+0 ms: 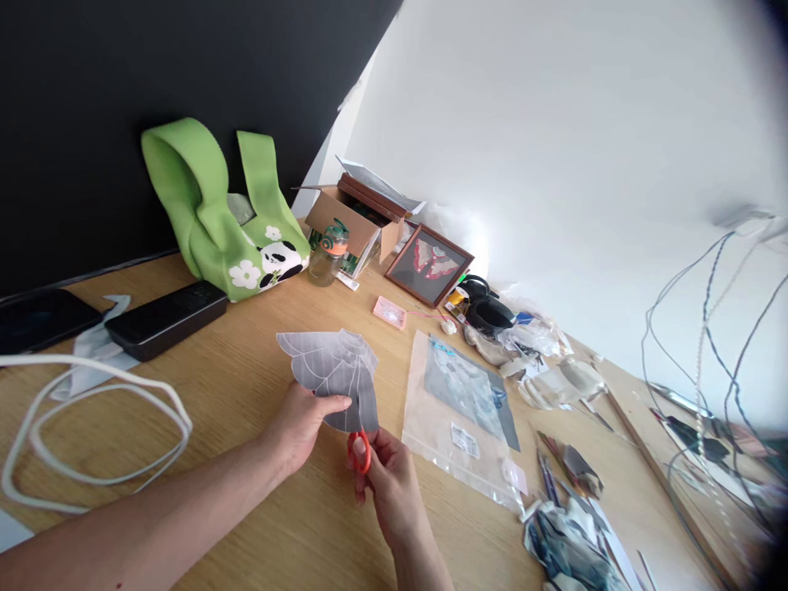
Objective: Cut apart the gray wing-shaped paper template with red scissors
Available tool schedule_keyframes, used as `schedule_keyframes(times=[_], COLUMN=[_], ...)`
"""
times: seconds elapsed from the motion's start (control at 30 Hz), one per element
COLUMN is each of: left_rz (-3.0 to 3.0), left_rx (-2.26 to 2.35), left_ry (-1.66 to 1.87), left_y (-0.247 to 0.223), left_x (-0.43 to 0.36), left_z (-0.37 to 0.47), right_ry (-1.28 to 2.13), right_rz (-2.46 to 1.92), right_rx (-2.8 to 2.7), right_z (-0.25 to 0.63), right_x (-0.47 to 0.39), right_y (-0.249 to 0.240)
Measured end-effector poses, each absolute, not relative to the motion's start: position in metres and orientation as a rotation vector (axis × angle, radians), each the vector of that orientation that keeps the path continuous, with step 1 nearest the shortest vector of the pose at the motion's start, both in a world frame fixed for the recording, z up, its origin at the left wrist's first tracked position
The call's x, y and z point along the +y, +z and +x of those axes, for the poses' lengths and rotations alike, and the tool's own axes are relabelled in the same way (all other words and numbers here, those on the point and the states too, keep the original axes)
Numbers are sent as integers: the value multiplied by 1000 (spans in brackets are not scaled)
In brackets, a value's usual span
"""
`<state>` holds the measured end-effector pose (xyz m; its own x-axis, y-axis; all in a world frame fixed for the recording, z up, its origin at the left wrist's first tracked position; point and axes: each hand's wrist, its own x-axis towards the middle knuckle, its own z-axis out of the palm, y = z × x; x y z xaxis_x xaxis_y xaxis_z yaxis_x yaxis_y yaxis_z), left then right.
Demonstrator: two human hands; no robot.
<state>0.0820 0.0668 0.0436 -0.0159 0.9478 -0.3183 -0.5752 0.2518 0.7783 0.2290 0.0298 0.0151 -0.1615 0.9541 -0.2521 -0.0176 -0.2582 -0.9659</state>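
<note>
A grey cut-out with pale curved lines and a scalloped edge, shaped like a wing (332,365), is held above the wooden table. My left hand (306,423) pinches its lower left part, with the thumb lying on top. Just below its bottom edge, my right hand (387,472) has its fingers in the orange handles of a pair of scissors (359,453). The blades are hidden behind the grey piece, so I cannot see how far apart they are.
Left are a white cable (178,410), a black case (169,316) and a green panda bag (246,246). Behind stand a bottle (329,258), a cardboard box (332,212) and a framed winged picture (429,267). A clear plastic bag (431,435) and scraps (566,538) lie right.
</note>
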Motion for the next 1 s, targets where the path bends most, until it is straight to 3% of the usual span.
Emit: schedule_keyframes(times=[1.0], left_rz=[525], left_rx=[962], left_ry=[1272], left_y=[43], left_x=[66], left_z=[82], right_ry=[1521], right_rz=[-1311], right_rx=[-1179], right_z=[229], right_x=[30], right_y=[15])
